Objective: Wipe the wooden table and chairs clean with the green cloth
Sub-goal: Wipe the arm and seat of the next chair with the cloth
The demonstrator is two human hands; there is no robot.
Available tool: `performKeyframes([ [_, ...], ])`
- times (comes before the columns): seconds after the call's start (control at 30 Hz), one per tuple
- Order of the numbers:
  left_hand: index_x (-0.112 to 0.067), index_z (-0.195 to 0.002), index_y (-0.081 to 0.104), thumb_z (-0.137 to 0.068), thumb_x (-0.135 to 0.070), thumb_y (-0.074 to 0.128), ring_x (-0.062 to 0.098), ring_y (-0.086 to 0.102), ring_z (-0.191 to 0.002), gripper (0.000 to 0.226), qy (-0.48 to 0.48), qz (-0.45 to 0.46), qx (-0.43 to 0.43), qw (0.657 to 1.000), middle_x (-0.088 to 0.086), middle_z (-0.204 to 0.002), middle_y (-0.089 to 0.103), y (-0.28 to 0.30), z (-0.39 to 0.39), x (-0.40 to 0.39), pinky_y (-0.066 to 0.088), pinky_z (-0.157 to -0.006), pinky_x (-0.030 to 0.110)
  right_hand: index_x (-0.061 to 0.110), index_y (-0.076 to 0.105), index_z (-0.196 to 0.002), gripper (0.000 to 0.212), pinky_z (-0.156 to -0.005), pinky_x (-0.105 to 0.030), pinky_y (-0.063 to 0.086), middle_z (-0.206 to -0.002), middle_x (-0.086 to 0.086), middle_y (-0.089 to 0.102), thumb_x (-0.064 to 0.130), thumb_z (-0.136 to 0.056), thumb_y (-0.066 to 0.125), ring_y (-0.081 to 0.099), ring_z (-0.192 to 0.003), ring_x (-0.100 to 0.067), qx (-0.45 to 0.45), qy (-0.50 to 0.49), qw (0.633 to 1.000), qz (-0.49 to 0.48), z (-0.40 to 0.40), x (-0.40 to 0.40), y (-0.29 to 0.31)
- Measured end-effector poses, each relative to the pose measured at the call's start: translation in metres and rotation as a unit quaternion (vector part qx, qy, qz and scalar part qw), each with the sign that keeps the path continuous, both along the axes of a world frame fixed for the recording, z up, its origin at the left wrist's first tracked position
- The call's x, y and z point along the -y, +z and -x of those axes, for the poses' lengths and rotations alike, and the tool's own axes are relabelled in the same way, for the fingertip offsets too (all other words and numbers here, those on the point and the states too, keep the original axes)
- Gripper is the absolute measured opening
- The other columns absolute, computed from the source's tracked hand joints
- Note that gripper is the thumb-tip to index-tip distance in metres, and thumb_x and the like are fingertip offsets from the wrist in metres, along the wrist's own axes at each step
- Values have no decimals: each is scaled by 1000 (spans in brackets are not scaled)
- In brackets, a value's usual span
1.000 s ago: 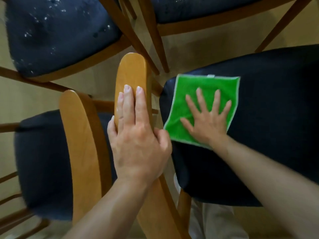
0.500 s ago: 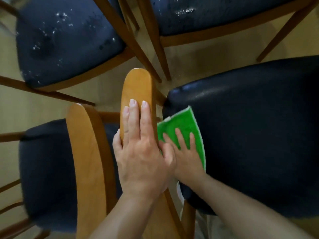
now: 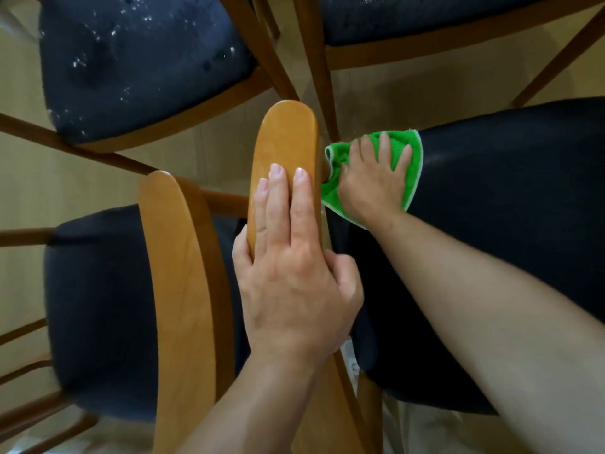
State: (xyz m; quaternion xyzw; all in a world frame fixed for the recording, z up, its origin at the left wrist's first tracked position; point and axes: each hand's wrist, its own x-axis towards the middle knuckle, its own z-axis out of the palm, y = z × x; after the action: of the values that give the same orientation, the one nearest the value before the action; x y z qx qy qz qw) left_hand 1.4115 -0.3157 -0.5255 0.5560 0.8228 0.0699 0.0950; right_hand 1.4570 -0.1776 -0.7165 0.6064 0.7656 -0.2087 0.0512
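My right hand (image 3: 371,185) presses the green cloth (image 3: 411,172) flat, fingers spread, onto the far left corner of a dark navy chair seat (image 3: 507,240). The cloth is bunched at its left edge, against the chair's wooden frame. My left hand (image 3: 291,276) lies along the top of that chair's wooden backrest (image 3: 284,136), with the fingers on top and the thumb wrapped round its right side. The table is out of view.
A second chair with a wooden backrest (image 3: 176,290) and a navy seat (image 3: 95,306) stands at the left. Two more chairs stand beyond; the far-left seat (image 3: 137,63) is speckled with white spots. Wooden chair legs (image 3: 314,67) cross the light floor between them.
My right hand drew the cloth back to the seat's near left edge, then pushed it forward to the far left corner, where it lies bunched. My left hand stays on the backrest.
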Motion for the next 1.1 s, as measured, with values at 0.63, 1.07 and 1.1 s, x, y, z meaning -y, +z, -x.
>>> performKeyframes([
  [0.63, -5, -143, 40, -84, -29, 47, 32, 19, -145, 64, -128, 11, -74, 989, 20, -155, 27, -4, -30, -3, 6, -115, 52, 36, 37, -147, 56, -110, -54, 22, -156, 10, 32, 51, -93, 32, 34, -142, -25, 4, 198, 976, -88, -116, 111, 1],
  [1.07, -21, -144, -31, -70, -47, 81, 33, -26, -142, 136, -69, 425, 90, 898, 13, -151, -38, -114, -106, -99, 1, -116, 53, 33, 11, -155, 64, -116, -61, 5, -164, 2, 4, 56, -95, 17, 2, -149, -30, 67, -262, 961, -51, -321, -44, 5],
  [1.1, -22, -137, -40, -63, -47, 86, 35, -33, -138, 148, -82, 445, 75, 889, 13, -144, -47, -123, -107, -105, -2, -114, 57, 31, 9, -155, 64, -115, -62, 4, -164, 1, 2, 55, -96, 17, 0, -149, -31, 68, -286, 955, -48, -320, -45, 3],
])
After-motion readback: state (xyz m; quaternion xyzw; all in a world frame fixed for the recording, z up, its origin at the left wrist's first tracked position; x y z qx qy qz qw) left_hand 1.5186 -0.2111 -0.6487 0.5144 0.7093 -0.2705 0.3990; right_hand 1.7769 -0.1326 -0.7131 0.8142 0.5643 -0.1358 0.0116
